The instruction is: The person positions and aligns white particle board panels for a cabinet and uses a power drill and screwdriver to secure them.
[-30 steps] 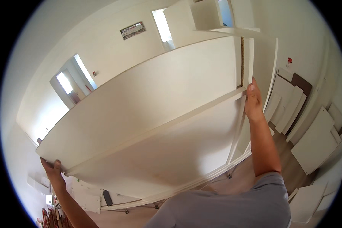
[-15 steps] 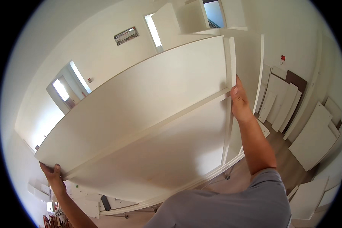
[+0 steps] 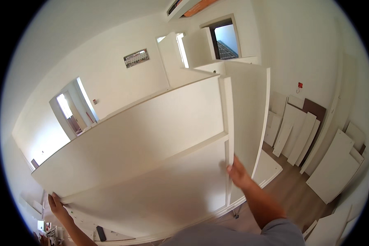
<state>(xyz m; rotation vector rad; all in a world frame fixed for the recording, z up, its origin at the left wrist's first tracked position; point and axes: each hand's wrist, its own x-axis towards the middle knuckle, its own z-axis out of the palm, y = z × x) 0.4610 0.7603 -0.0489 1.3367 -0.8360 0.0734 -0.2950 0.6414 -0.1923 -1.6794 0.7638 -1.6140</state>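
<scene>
white frame [image 3: 145,153] is held by half-curled left hand [image 3: 58,208] and right hand [image 3: 239,174].

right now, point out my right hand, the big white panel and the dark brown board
Right hand [image 3: 239,175]: head view, middle of the hand.
Big white panel [image 3: 131,139]: head view, its upper face.
Dark brown board [image 3: 315,108]: head view, its upper part.

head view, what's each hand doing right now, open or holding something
Left hand: closed, holding the white panel unit at its left end.
Right hand: closed, holding that unit's right upright.
</scene>
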